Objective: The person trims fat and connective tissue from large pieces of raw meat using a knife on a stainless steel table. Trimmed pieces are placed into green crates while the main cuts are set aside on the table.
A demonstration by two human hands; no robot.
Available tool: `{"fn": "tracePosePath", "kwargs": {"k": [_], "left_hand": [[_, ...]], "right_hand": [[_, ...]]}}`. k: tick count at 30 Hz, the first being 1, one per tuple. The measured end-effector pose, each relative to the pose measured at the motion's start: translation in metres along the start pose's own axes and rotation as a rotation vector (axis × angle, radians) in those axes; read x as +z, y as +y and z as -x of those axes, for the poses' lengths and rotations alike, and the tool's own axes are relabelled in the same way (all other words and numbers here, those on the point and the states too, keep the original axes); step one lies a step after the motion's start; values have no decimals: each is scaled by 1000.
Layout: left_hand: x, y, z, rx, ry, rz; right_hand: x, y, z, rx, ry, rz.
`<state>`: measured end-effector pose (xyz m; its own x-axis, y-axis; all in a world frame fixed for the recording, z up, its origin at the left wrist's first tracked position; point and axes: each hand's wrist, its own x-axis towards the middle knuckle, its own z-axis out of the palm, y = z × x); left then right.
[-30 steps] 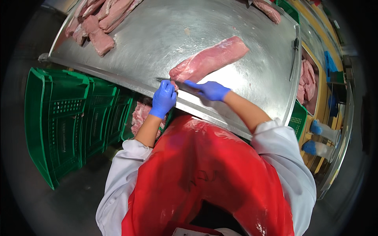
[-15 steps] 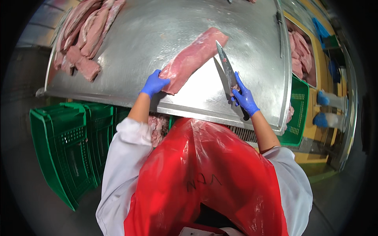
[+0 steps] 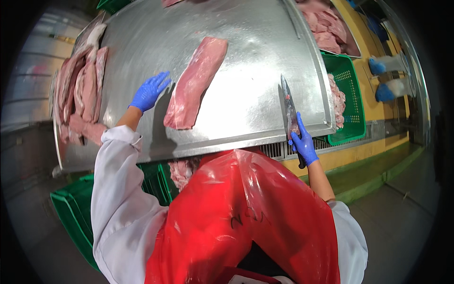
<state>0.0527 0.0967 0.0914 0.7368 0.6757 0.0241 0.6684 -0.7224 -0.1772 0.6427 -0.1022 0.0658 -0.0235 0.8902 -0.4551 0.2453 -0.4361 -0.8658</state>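
Observation:
A long pink boneless pork loin (image 3: 197, 84) lies slantwise across the metal table, with no hand touching it. Just left of the loin, my left hand (image 3: 149, 93) in a blue glove is raised over the table with its fingers stretched out. My right hand (image 3: 305, 146), gloved in blue too, grips a long knife (image 3: 289, 106) at the table's front right edge. The blade points away from me, and the black handle's end shows below the hand. Bits of meat cling to the blade, the larger one close to my thumb.
Several long meat pieces (image 3: 87, 87) are heaped at the metal table's (image 3: 246, 113) left side. A green crate (image 3: 351, 94) holding trimmings stands beyond the right edge, near a tray of meat (image 3: 324, 26). Below the table are more green crates (image 3: 78, 203) and trimmings (image 3: 181, 174).
My left hand has let go of the pork loin and moved away to the left, fingers spreading. My right hand has drawn the knife further from the loin. The whole view has shifted.

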Motion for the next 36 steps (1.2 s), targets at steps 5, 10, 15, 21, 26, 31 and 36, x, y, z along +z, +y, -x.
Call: {"fn": "tracePosePath", "kwargs": {"k": [5, 10, 15, 21, 26, 31, 36], "left_hand": [[21, 22, -117, 592, -186, 136], [19, 86, -161, 354, -147, 409], [35, 125, -238, 116, -168, 453], [80, 96, -279, 150, -725, 966], [31, 157, -202, -429, 77, 707], [-12, 247, -150, -687, -258, 567], [-7, 245, -129, -730, -187, 450]], "right_hand": [[-18, 9, 31, 46, 96, 0], [-33, 26, 83, 104, 210, -62], [-37, 35, 112, 149, 353, -206], [-38, 29, 109, 98, 390, -266], [-38, 21, 87, 69, 369, -298], [-32, 18, -9, -153, 214, -7], [-7, -62, -137, -138, -17, 0]]}}
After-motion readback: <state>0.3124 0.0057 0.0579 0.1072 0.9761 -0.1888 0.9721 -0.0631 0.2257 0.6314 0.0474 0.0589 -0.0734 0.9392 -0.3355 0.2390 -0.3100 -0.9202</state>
